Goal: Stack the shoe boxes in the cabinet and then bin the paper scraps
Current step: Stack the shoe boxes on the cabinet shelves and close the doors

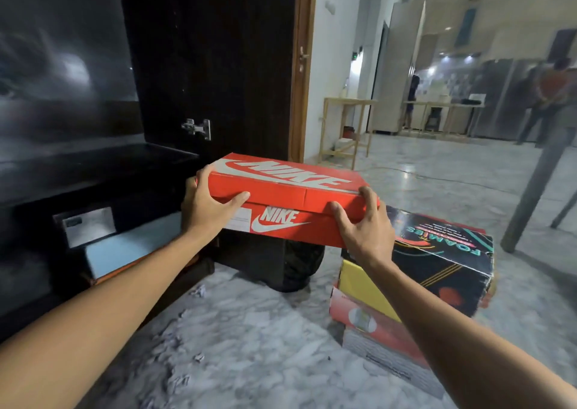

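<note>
Both hands, left hand (207, 204) and right hand (363, 223), are gripping the orange shoe box (290, 196) with fingers (240, 197) clamped on its ends, so sliding it level into the cabinet (93, 171) beside the left fingers seems best.

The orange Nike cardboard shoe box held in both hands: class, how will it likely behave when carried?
The orange Nike cardboard shoe box probably stays stiff: its edges look straight under the left hand and right hand. The separate lid might slip. Its weight cannot be judged.

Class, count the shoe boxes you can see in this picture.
6: an orange box held in both hands, three stacked on the floor, two in the cabinet. More may be hidden.
</note>
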